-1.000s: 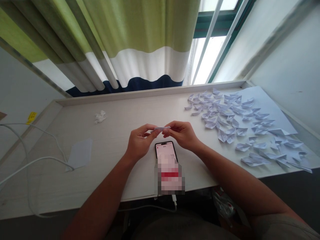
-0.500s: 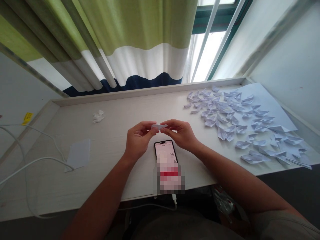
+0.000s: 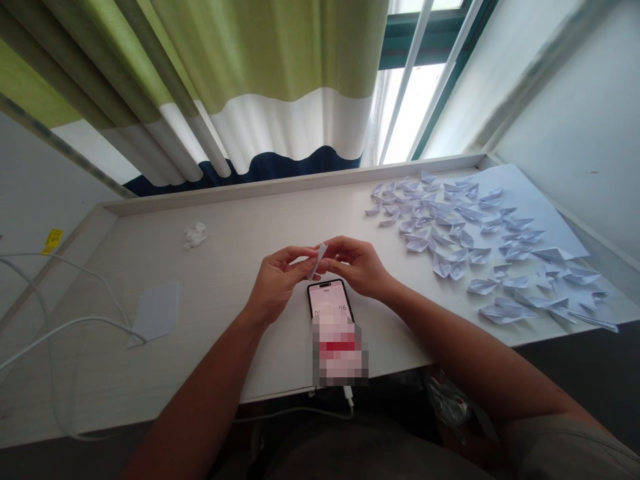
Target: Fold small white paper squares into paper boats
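A small folded piece of white paper (image 3: pixel 318 261) is held upright and slightly tilted between my two hands, above the top end of a phone. My left hand (image 3: pixel 281 277) pinches it from the left with thumb and fingers. From the other side my right hand (image 3: pixel 356 265) grips it, its fingertips partly hidden behind the paper. The phone (image 3: pixel 327 299) lies face up on the white table (image 3: pixel 240 230) just below the hands, its screen lit and partly blurred out. Many small folded paper boats (image 3: pixel 443 223) are spread over the table's right side.
A flat sheet of white paper (image 3: pixel 530 200) lies under some boats. At left are a crumpled tissue (image 3: pixel 195 235), a small stack of paper (image 3: pixel 157 310) and white cables (image 3: pixel 75 333). A raised rim (image 3: pixel 250 190) runs along the back, below a curtain (image 3: pixel 285 60).
The folded paper has turned from lying level between the fingertips to standing on a slant. Both hands have shifted their grip around it.
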The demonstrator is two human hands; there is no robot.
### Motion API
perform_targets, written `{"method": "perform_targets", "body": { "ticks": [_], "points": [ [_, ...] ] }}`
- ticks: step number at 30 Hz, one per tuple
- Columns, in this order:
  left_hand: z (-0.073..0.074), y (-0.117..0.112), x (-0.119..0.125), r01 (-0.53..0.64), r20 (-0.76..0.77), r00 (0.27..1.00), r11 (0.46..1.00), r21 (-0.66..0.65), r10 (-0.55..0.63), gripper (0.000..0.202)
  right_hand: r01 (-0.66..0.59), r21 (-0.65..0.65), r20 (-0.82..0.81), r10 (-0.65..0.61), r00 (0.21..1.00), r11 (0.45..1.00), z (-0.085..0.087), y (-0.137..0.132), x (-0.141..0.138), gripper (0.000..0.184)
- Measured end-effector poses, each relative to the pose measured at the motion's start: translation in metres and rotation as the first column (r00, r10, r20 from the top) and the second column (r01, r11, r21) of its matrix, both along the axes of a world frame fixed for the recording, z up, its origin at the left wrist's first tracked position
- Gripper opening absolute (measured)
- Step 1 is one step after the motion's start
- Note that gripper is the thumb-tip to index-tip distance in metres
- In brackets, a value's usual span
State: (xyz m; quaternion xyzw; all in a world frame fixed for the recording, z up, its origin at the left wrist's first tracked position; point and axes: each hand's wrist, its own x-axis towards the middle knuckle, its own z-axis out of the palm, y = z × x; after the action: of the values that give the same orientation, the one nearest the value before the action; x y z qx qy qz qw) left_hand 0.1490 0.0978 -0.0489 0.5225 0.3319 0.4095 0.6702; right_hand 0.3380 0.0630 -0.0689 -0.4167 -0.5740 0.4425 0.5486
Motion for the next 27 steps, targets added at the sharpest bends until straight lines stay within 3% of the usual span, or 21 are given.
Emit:
{"method": "perform_targets", "body": {
  "ticks": [4, 8, 14, 16, 20, 27],
  "points": [
    [0.000, -0.002, 0.000, -0.002, -0.059, 0.998, 0.987, 0.162, 0.012, 0.013, 0.037, 0.035, 0.044, -0.038, 0.998, 0.999, 0.002, 0.001, 0.000, 0.032],
    [0.000, -0.002, -0.002, -0.053, -0.157, 0.982, 0.949, 0.312, 0.107, 0.013, 0.017, 0.029, 0.076, -0.019, 0.997, 0.999, 0.000, 0.001, 0.000, 0.033],
    [-0.003, -0.001, -0.003, -0.018, -0.226, 0.969, 0.936, 0.353, 0.104, 0.016, -0.018, -0.016, 0.234, 0.021, 0.972, 1.000, 0.002, -0.002, 0.003, 0.031],
    [-0.002, 0.000, -0.003, -0.043, -0.188, 0.976, 0.947, 0.320, 0.108, 0.018, -0.030, -0.044, 0.216, 0.039, 0.976, 0.999, 0.004, -0.003, 0.004, 0.030],
    [0.000, 0.001, -0.003, -0.139, -0.078, 0.986, 0.983, 0.119, 0.148, 0.032, -0.067, -0.087, 0.120, 0.077, 0.990, 0.994, 0.009, -0.003, 0.004, 0.033],
    [0.004, 0.004, -0.008, -0.052, -0.086, 0.995, 0.998, -0.035, 0.049, 0.037, -0.085, -0.023, 0.155, 0.088, 0.984, 0.996, 0.014, -0.007, 0.004, 0.024]
  ]
}}
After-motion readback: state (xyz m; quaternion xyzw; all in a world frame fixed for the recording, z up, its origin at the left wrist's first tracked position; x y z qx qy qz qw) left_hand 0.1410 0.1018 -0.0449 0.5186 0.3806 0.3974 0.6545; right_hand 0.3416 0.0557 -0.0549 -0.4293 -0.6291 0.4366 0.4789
